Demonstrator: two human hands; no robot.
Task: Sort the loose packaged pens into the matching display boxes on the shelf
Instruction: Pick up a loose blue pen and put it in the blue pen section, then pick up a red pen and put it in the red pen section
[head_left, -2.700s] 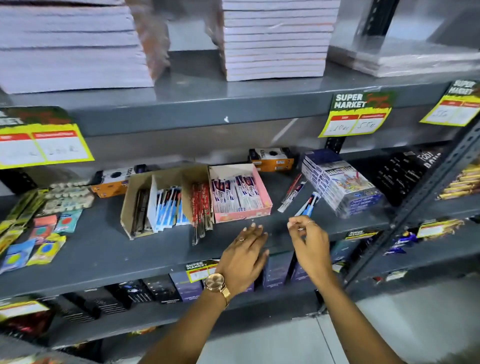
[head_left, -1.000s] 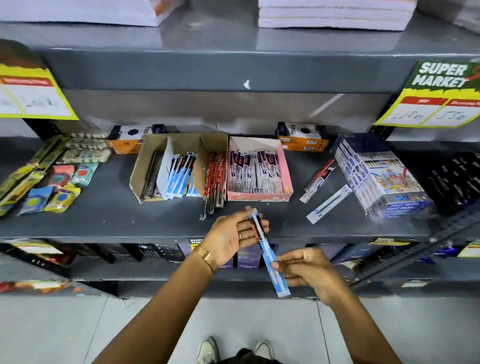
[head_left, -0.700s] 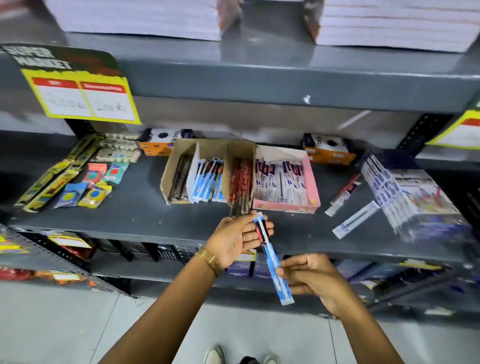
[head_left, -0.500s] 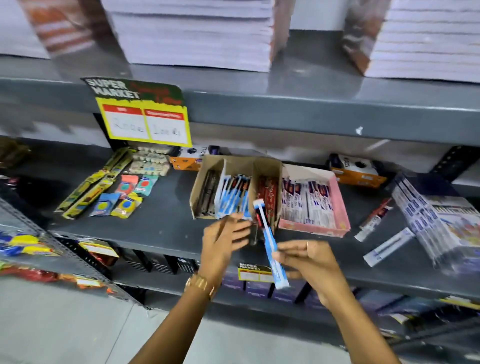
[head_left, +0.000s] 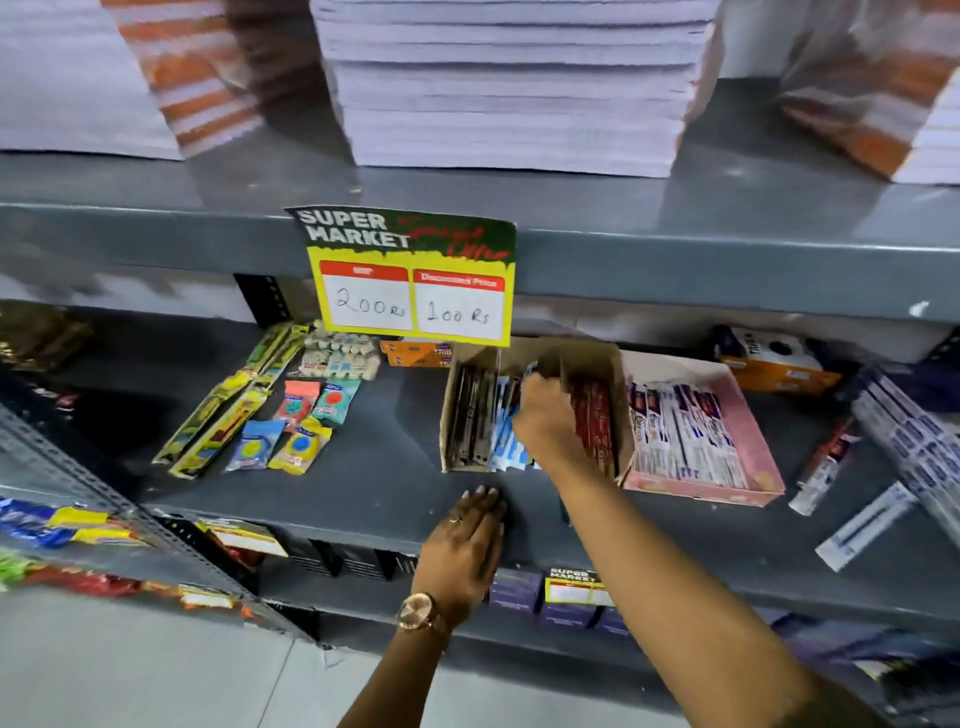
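A brown cardboard display box on the grey shelf holds dark pens on the left, blue-and-white packaged pens in the middle and red pens on the right. My right hand reaches into its middle section, fingers curled on a blue packaged pen among the others there. My left hand lies flat on the shelf's front edge and holds nothing. A pink box of white-and-purple pens stands just right of the brown one. Two loose packaged pens, one red-and-white and one blue-and-white, lie further right.
Yellow-green packs and small round-item packets lie at the shelf's left. A price sign hangs from the upper shelf above the brown box. A wrapped bundle of boxes sits far right. Paper stacks fill the top shelf.
My right hand carried the blue packaged pen from in front of the shelf into the brown box's blue section. My left hand let go of it and dropped to the shelf edge. The view shifted left.
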